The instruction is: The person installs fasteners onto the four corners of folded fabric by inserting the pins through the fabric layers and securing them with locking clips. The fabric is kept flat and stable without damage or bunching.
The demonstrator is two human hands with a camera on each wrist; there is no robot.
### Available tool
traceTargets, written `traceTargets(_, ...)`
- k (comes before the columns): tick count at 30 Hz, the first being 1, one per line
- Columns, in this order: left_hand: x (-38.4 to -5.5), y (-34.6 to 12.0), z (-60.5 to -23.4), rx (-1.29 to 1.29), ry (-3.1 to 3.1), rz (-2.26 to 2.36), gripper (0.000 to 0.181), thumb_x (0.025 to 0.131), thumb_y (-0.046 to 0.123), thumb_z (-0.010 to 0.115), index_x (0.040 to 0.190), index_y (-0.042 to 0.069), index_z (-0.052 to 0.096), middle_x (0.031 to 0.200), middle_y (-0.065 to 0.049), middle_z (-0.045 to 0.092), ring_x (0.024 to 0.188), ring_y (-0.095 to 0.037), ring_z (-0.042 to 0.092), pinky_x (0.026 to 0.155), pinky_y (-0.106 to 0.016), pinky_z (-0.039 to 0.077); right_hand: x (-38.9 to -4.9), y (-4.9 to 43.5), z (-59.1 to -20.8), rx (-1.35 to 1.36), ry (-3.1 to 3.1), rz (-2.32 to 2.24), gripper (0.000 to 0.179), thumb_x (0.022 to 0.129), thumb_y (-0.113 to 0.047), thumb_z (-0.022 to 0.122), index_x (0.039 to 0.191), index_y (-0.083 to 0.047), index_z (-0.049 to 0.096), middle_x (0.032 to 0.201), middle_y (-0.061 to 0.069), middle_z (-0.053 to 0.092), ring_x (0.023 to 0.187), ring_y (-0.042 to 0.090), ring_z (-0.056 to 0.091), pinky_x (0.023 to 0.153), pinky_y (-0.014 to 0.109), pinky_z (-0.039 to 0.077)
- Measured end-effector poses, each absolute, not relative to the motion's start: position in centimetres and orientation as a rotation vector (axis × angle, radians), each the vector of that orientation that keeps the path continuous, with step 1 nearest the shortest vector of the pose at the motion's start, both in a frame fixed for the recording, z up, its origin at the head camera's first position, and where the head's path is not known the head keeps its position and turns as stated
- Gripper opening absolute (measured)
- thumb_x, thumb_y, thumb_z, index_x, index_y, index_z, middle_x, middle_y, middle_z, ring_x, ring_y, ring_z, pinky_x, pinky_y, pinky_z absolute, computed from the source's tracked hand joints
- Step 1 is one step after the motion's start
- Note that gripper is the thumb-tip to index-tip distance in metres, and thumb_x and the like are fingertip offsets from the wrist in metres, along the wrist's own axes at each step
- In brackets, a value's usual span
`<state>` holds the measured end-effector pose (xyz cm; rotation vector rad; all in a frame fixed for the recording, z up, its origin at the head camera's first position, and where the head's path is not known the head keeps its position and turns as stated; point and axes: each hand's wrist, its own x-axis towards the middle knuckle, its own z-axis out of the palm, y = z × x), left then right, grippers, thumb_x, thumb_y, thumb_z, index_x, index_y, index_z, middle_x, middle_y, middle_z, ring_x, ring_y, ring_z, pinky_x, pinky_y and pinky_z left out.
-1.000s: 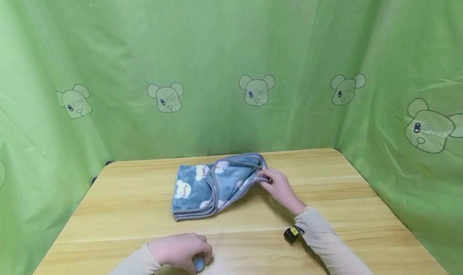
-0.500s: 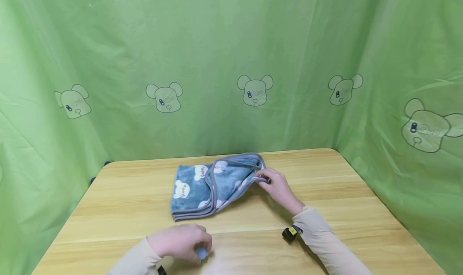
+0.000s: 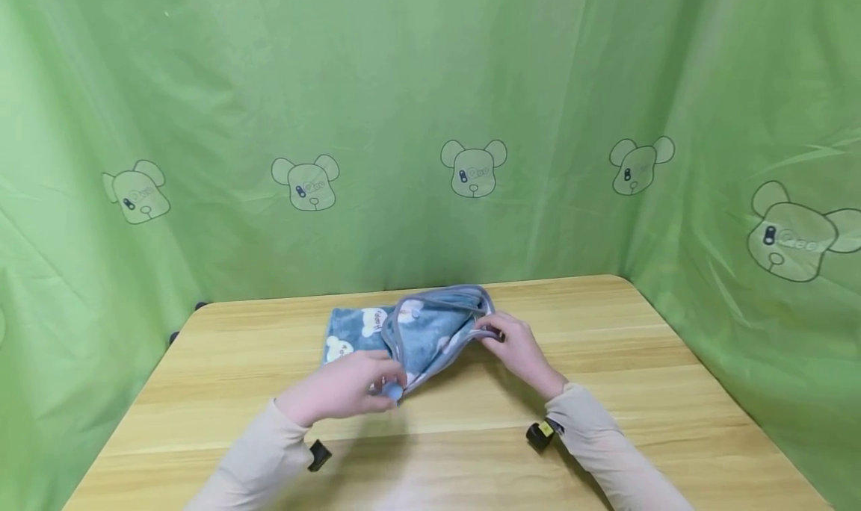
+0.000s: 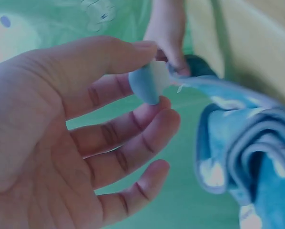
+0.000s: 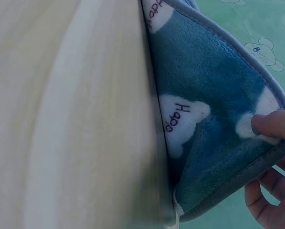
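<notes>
A folded blue-grey blanket (image 3: 356, 328) with white bear patches and grey piping lies toward the back of the table. My right hand (image 3: 513, 347) pinches its right corner and holds the layers lifted; in the right wrist view the thumb (image 5: 272, 123) presses on the plush face. My left hand (image 3: 346, 384) is above the blanket's near edge. Between its thumb and a finger it pinches a small round blue piece (image 4: 145, 85) with a white side, whose exact kind I cannot tell. The other left fingers are apart from the piece and loosely bent.
The wooden table (image 3: 222, 391) extends around the blanket on all sides. Green curtains (image 3: 390, 234) with bear-head outlines enclose its back and sides. A small black wrist device (image 3: 540, 435) hangs by the right sleeve, another black device (image 3: 319, 455) by the left.
My left hand has lifted the small round blue piece from near the table's front and carried it forward to the blanket. The right hand has kept its grip on the corner.
</notes>
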<state>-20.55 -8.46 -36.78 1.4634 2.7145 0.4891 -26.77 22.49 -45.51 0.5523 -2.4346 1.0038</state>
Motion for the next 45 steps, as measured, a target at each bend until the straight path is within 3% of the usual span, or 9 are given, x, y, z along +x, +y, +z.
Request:
traceTargets(10,-24.2,-6.8,-36.0,1.435,2.777,0.743,0.022,0.088,0.019,0.068,0.108,0.01,0.07,0.098,-0.003,0.067,0.082,-0.014,0.061,0.073,-0.028,0.053,-26.9,22.5,-45.4,0.575,-2.424,0.97,0.018,0.08,0.0,0.074,0.094,-0.012,0.072,0.094,0.005,0.07,0.086,0.018,0.065,0.079,0.035,0.056)
traceTargets(17,-27.3,-5.5,-36.9,1.264,2.742,1.031,0.026,0.093,0.022,0.065,0.115,0.008,0.069,0.1,-0.005,0.068,0.082,-0.01,0.058,0.072,-0.023,0.05,-27.0,22.5,-45.5,0.623,-2.41,0.975,0.017,0.08,-0.001,0.075,0.095,-0.008,0.073,0.093,0.006,0.07,0.084,0.019,0.065,0.077,0.033,0.057)
traceTargets(29,-30.7,-1.6,-39.4,0.958,2.7,1.431,0.032,0.097,0.027,0.061,0.121,0.008,0.068,0.107,-0.009,0.069,0.091,-0.016,0.061,0.077,-0.025,0.049,-27.3,22.6,-45.8,0.646,-2.393,0.97,0.018,0.08,-0.001,0.074,0.097,-0.008,0.074,0.091,0.003,0.069,0.081,0.015,0.062,0.074,0.03,0.055)
traceTargets(39,-32.2,2.8,-42.4,0.715,2.371,1.865,0.038,0.098,0.028,0.059,0.126,0.003,0.062,0.115,-0.019,0.068,0.097,-0.043,0.066,0.081,-0.035,0.056,-27.1,22.9,-45.8,0.659,-2.36,0.967,0.019,0.079,-0.001,0.075,0.097,-0.008,0.074,0.091,0.005,0.07,0.079,0.016,0.063,0.072,0.03,0.055)
traceTargets(45,-32.4,5.0,-43.9,0.485,2.173,2.135,0.032,0.095,0.026,0.063,0.115,0.002,0.058,0.108,-0.022,0.067,0.093,-0.04,0.066,0.081,-0.042,0.056,-27.1,22.9,-45.7,0.664,-2.349,0.977,0.02,0.079,-0.001,0.076,0.096,-0.01,0.074,0.09,0.004,0.07,0.078,0.013,0.061,0.071,0.027,0.054)
